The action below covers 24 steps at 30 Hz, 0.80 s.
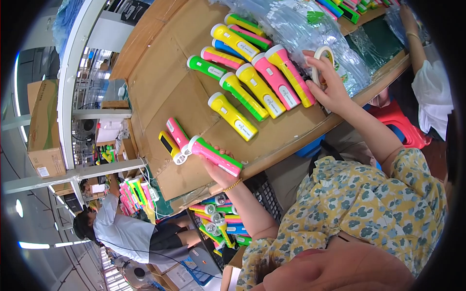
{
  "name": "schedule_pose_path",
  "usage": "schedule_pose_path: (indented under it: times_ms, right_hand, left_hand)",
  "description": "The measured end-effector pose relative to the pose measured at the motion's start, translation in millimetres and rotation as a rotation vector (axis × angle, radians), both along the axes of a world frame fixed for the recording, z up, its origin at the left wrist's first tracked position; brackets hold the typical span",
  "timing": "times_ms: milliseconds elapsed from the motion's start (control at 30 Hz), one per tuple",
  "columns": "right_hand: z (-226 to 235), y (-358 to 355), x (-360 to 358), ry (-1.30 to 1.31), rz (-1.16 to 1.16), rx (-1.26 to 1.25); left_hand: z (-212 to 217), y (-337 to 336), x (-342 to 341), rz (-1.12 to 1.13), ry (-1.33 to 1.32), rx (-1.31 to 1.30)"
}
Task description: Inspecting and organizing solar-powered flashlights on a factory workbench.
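Note:
My left hand [219, 170] is closed around a pink and green flashlight [217, 156], holding it near the table's front edge. Its white head end points left, close to a pink flashlight [177, 133] and a yellow one with a dark panel [168, 145]. In my right hand [332, 88] is a roll of whitish tape [316, 75], gripped by its ring. That hand is beside the right end of a group of flashlights lying on the cardboard. Among them are a yellow and pink one [292, 77], a pink one [276, 81] and a yellow one [233, 117].
Clear plastic bags [340, 48] lie to the right on the cardboard-covered table [167, 89]. Below the table edge, a black crate [269, 199] holds several flashlights. A person in a white shirt [116, 225] works at the left; another person's arm [415, 51] reaches in at the far right.

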State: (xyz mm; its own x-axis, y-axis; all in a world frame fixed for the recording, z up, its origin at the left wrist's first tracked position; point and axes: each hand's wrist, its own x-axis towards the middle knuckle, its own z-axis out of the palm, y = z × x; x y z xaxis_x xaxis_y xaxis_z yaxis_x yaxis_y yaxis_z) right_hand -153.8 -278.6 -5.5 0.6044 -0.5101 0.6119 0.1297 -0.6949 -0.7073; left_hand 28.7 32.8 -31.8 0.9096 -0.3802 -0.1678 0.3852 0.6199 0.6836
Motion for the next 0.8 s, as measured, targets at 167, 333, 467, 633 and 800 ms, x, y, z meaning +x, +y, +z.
schedule_pose_path:
  times_ms: [167, 333, 467, 633, 800]
  right_hand:
    - [-1, 2, 2, 0.015, 0.020, 0.040]
    - [-5, 1, 3, -0.002, 0.014, 0.047]
    - [-5, 1, 2, 0.022, 0.016, 0.063]
    - [-7, 0, 2, 0.045, -0.002, 0.064]
    - [-2, 1, 2, 0.008, 0.020, 0.050]
  left_hand:
    - [-3, 5, 2, -0.035, 0.020, -0.102]
    - [3, 0, -1, -0.021, 0.034, -0.078]
    - [0, -1, 1, 0.008, 0.047, -0.080]
    - [-3, -5, -2, 0.017, -0.014, -0.017]
    - [-2, -5, -4, 0.018, -0.042, 0.019]
